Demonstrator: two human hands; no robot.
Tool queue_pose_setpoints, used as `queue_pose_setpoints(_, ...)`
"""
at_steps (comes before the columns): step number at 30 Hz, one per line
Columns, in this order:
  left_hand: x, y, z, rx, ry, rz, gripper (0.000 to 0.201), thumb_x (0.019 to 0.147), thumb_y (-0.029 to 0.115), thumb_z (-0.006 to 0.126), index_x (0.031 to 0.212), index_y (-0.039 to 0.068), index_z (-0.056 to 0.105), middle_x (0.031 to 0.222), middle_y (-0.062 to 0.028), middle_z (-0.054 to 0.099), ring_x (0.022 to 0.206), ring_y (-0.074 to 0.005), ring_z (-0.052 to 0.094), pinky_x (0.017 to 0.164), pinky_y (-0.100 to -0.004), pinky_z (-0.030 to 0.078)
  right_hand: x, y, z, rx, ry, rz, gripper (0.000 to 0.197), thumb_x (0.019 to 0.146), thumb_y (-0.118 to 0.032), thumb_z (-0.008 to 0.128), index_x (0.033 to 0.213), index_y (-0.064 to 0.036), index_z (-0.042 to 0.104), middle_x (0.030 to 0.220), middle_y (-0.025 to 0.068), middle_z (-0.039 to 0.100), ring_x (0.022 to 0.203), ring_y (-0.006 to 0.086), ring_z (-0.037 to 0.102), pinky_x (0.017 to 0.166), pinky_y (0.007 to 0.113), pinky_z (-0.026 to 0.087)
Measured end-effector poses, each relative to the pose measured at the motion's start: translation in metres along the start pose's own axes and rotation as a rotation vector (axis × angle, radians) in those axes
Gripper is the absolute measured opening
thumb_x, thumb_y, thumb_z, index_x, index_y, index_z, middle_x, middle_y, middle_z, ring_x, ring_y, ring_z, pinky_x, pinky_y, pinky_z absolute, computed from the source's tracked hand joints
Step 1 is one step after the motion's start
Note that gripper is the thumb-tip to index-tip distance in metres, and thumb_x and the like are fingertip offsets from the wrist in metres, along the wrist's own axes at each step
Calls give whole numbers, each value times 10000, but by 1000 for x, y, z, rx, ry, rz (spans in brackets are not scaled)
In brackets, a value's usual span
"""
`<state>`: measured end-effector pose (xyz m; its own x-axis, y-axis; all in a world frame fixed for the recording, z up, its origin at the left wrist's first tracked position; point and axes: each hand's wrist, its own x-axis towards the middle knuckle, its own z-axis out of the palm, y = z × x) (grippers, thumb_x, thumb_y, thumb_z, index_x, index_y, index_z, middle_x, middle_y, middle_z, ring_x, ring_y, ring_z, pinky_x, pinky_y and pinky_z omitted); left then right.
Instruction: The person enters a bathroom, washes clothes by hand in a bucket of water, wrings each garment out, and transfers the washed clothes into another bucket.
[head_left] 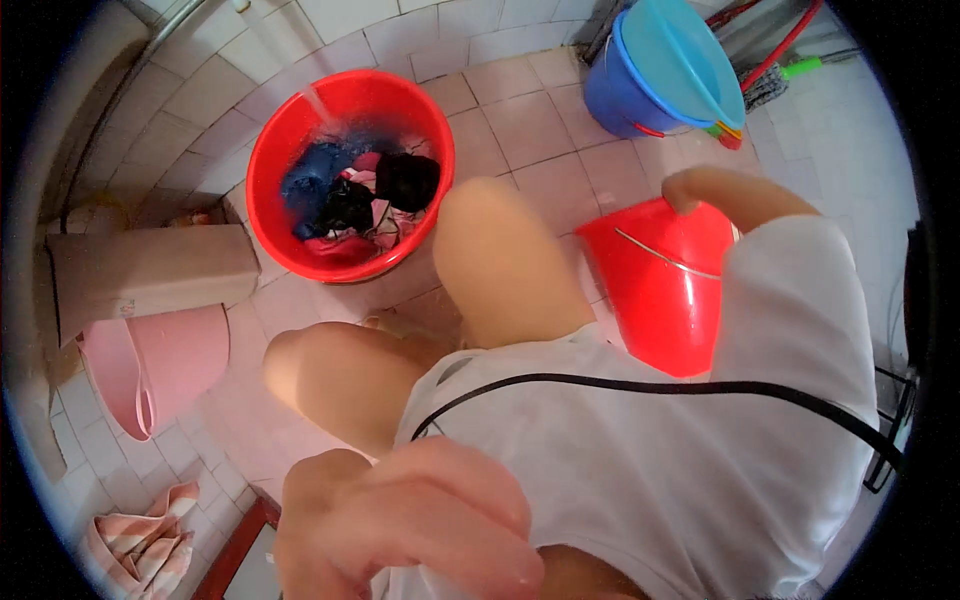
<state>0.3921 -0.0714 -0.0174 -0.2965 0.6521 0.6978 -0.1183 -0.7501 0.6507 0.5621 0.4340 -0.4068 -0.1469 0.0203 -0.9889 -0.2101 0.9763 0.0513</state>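
At the right, my right hand (688, 187) is closed over the rim of a red bucket (655, 305) with a thin wire handle. The bucket is tilted beside my right thigh, and I cannot see inside it. Close to the camera at the lower left, my left hand (410, 515) is raised with its fingers curled, nothing visible in it. Beyond my knees a large red basin (268, 215) stands on the floor. Dark blue, black and pink clothes (365, 200) lie in it, and a thin stream of water appears to fall in at its far side.
A blue bucket (625, 100) at the far right carries a light blue basin (690, 50), beside a brush with a green end (790, 72). To the left stand a pink bucket (180, 350) and a cardboard box (160, 275). A striped cloth (145, 545) lies lower left.
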Motion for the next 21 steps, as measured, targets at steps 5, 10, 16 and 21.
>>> queue_pose_setpoints(5, -1, 3, -15, -210, 28, 95, 365, 745, 42, 501, 959, 310, 624, 982, -151, 507, 739, -207, 454, 567, -260, 379, -160, -56, -152, -402, -146, -54, 186, 629, -69, 492, 672, 6, 656, 698, 160, 632, 658, 298, 601, 582, 397, 473)
queue_pose_setpoints(10, 0, -1, -23, -263, -158, 140, 360, 761, 46, 508, 975, 315, 615, 962, -143, 519, 741, -211, 460, 531, -252, 378, -166, -69, -113, -30, -134, 169, 174, 613, -75, 511, 670, 0, 656, 672, 156, 619, 645, 295, 594, 570, 407, 467)
queue_pose_setpoints(16, 7, -4, -9, -194, -177, 92, 375, 780, 41, 494, 953, 348, 623, 942, -134, 529, 774, -227, 458, 594, -277, 399, -165, -105, -15, 173, -163, 242, 154, 556, -76, 581, 670, -14, 664, 718, 161, 628, 705, 293, 603, 594, 398, 467)
queue_pose_setpoints(21, -3, 3, 15, -247, -61, 25, 387, 783, 32, 476, 928, 353, 637, 947, -129, 530, 795, -239, 453, 634, -292, 403, -160, -123, 41, 175, -199, 147, 209, 547, -67, 599, 733, -18, 681, 795, 175, 642, 771, 302, 616, 636, 375, 482)
